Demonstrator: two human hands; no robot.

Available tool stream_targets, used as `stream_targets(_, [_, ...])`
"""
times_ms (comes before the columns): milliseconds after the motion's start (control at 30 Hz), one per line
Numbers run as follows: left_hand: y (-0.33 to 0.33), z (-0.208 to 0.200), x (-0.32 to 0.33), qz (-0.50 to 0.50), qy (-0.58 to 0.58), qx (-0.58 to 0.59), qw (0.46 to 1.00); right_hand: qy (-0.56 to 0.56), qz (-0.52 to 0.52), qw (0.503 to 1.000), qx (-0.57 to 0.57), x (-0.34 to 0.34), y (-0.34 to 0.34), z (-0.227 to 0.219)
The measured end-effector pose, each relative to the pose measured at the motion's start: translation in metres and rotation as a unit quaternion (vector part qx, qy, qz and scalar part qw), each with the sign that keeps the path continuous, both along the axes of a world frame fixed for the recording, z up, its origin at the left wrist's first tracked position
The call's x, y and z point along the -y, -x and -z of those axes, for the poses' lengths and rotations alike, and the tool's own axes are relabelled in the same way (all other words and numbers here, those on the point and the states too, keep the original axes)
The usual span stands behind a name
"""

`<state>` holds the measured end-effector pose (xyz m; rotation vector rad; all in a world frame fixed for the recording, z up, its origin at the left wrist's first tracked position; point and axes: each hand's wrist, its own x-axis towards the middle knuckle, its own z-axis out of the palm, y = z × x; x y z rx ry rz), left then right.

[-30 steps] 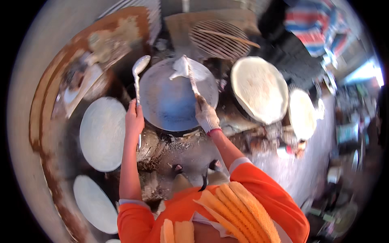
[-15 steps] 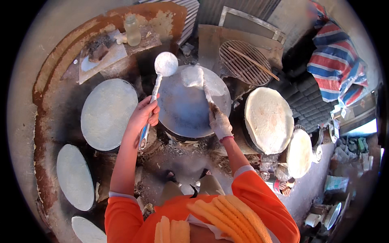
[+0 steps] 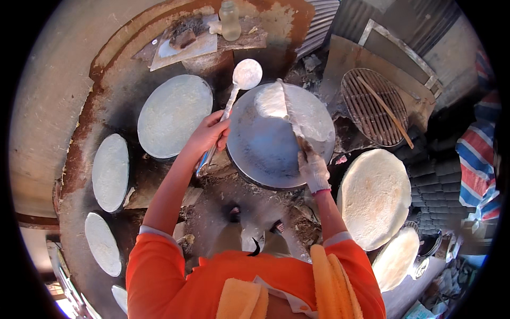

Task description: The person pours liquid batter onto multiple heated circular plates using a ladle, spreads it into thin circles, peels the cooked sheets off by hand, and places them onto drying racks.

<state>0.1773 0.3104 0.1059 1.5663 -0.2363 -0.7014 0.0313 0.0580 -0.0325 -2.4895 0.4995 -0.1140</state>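
My left hand [image 3: 209, 135] is closed round the handle of a long-handled ladle [image 3: 247, 74]. The ladle is crusted white, with its round head raised by the far left rim of a round flat griddle [image 3: 257, 149]. In my right hand [image 3: 313, 169], which wears a pale work glove, is a long batter spreader [image 3: 289, 109] coated in white. Its blade lies edge-on across the far part of the griddle. White batter [image 3: 270, 101] is heaped on the blade's left side, and a thin film of batter [image 3: 313, 114] covers the griddle to its right.
Several round pans with pale flatbreads curve along the left, the nearest pan [image 3: 175, 116] beside my left forearm. A large flatbread [image 3: 376, 199] lies at the right. Behind it are a round slatted rack [image 3: 374, 106] with a stick across it and stacked dark blocks [image 3: 435, 183]. A jar [image 3: 230, 21] stands on the back ledge.
The spreader has turned from flat to more edge-on, and the batter film to its right is wider. My left hand keeps its hold on the ladle. The whole view has swung left.
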Motion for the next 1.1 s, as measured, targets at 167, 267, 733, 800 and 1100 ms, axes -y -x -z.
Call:
stream_targets(167, [-0.028,0.036,0.006,0.036,-0.055,0.082,0.995,0.052,-0.09,0.988,-0.113,-0.028,-0.008,0.003])
stream_targets(267, [-0.049,0.04,0.016,0.073,-0.083,0.081,0.991,-0.142,-0.029,0.986,0.086,-0.002,0.008,0.023])
stream_targets(733, [-0.001,0.145,-0.102,0.087,-0.455,0.563,0.685,-0.159,-0.09,0.977,0.107,-0.032,-0.002,-0.014])
stream_targets(800, [0.021,0.139,-0.12,0.09,-0.459,0.547,0.694,-0.29,-0.024,0.935,0.205,-0.018,-0.015,0.041])
stream_targets(1100, [0.139,0.125,-0.153,0.102,-0.394,0.48,0.777,-0.353,-0.12,0.921,0.111,-0.038,0.088,0.023])
